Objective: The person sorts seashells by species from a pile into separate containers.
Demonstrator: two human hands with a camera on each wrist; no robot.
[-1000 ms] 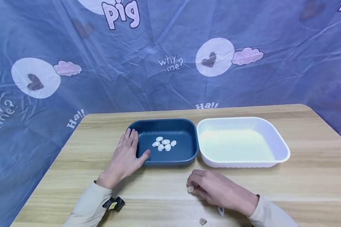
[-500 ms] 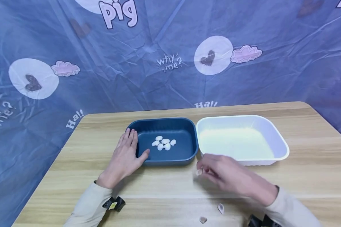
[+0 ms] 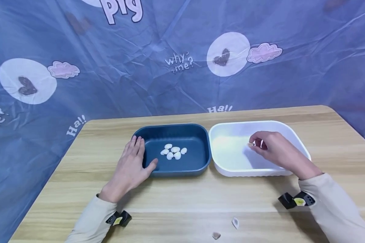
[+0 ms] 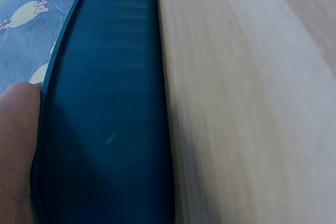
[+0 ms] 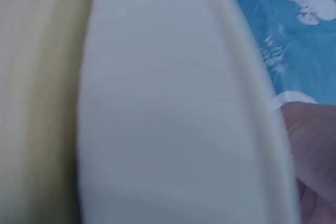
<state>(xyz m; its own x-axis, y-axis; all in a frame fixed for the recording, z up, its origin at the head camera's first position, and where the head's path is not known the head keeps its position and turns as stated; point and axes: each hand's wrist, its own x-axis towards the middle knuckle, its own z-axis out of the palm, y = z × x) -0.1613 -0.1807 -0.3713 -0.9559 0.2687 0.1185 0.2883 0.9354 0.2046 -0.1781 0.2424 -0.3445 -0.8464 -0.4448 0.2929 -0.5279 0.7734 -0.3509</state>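
Observation:
In the head view my left hand [image 3: 128, 166] rests on the left end of a dark blue tray [image 3: 191, 165], its fingers straight along the rim and the thumb over the front edge. Inside that tray lie several small white seashells [image 3: 175, 149]. Over the white tray [image 3: 228, 163] my right hand [image 3: 273, 148] pinches a small pale seashell [image 3: 250, 144] between thumb and fingertips, mostly covered by them. The left wrist view shows the blue tray's outer wall [image 4: 110, 103]. The white tray's outer wall [image 5: 168, 108] fills the right wrist view.
Two loose shells lie near the front of the wooden table [image 3: 176, 199]: a pale pointed one [image 3: 235, 222] and a brownish one [image 3: 216, 235]. The trays stand side by side. Behind the table hangs a printed blue cloth [image 3: 146, 84].
My right hand has lifted the pinched seashell off the table and carried it forward and right, over the white tray. The left hand stays on the blue tray.

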